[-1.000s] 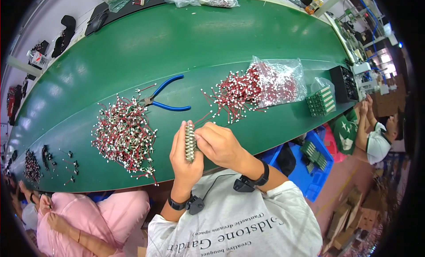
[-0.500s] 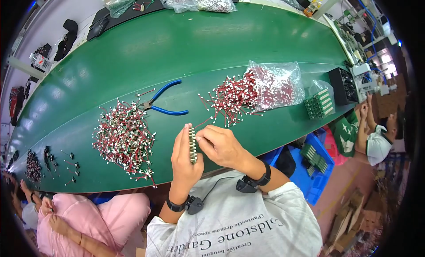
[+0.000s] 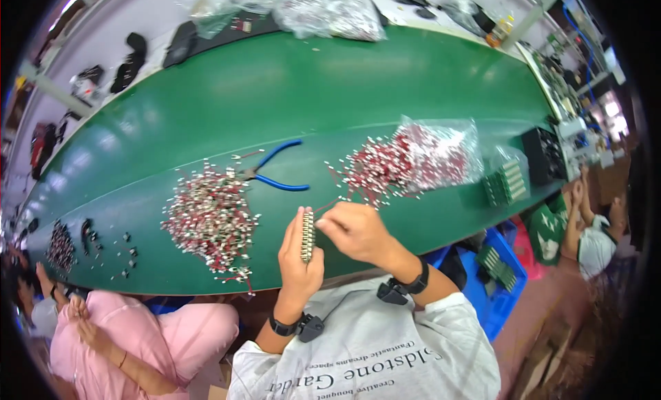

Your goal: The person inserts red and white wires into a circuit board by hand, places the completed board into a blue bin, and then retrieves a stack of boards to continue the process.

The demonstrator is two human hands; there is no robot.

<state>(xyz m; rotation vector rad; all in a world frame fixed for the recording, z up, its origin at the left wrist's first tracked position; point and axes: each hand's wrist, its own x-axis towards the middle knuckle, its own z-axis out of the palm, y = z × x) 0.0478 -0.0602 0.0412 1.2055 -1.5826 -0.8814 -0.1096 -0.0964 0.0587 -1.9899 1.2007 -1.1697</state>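
Observation:
My left hand (image 3: pixel 297 269) is closed around a narrow strip of small connectors (image 3: pixel 307 236), cream and green, held upright above the table's near edge. Just right of it, my right hand (image 3: pixel 358 231) has its thumb and fingertips pinched together beside the strip's upper half. Whatever may be between those fingertips is too small to make out. A thin red wire (image 3: pixel 326 206) runs from near the strip's top toward the upper right. On the left lies a heap of red wires with white connectors (image 3: pixel 210 217). Blue-handled pliers (image 3: pixel 279 185) rest open at its upper right.
More red wires (image 3: pixel 379 167) spill from a clear plastic bag (image 3: pixel 447 152) on the right. Beyond stand green circuit boards (image 3: pixel 506 183) and a black box (image 3: pixel 544 155). A blue crate (image 3: pixel 492 310) sits below the table edge. A co-worker in pink (image 3: pixel 138 338) sits at left.
The whole view has shifted, so the table and things sit lower and further right. My right fingertips are slightly further from the strip; my left hand keeps its hold.

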